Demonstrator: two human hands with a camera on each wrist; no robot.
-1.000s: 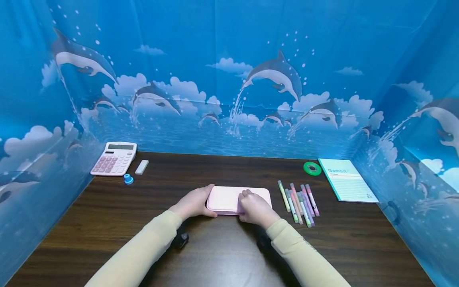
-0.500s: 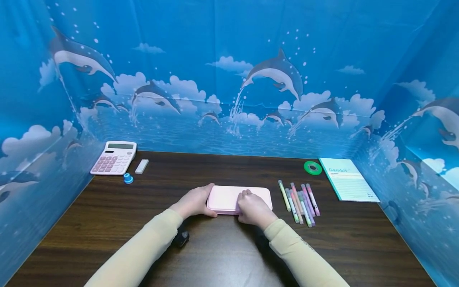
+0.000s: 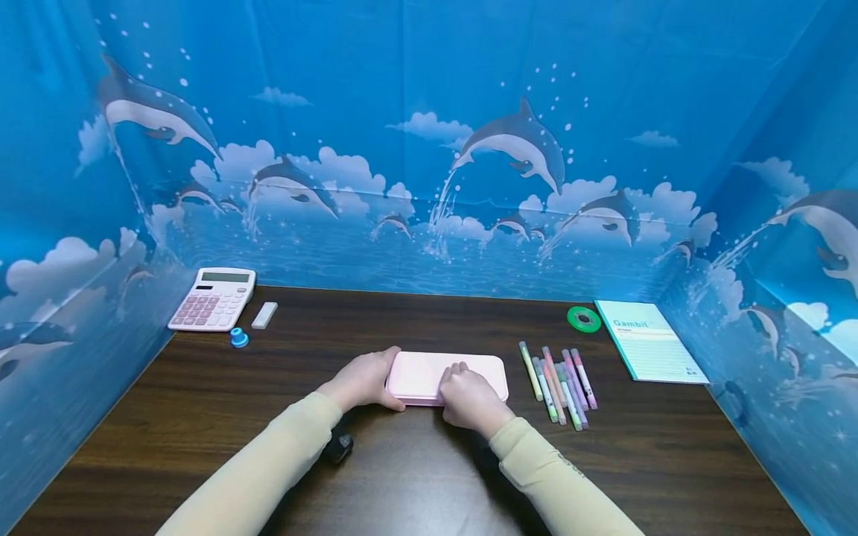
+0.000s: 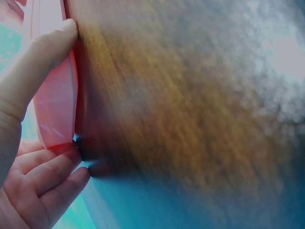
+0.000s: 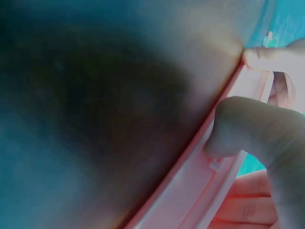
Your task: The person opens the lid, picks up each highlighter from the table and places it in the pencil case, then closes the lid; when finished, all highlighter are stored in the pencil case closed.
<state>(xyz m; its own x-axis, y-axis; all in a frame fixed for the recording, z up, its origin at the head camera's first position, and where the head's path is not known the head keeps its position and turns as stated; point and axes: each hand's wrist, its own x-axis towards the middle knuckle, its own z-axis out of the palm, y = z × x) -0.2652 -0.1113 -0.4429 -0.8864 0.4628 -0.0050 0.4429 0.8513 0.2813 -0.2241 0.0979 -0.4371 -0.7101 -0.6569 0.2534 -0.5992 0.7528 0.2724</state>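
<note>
Gripping left end of pink case [image 3: 429,376] with left hand [image 3: 362,381], thumb and fingers curling round edge. Pinching front edge of case with right hand [image 3: 469,398], thumb pressing at seam. Lying closed at bench [image 3: 201,417] centre. Sitting at 3 o'clock of case: markers [image 3: 559,380].

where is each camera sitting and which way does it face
Head: worn on the head, looking forward and down at the table; both sleeved forearms and hands show.
Left wrist: at the left hand, along the pink case.
Right wrist: at the right hand, its thumb on the case's front edge.
All three share the case.
</note>
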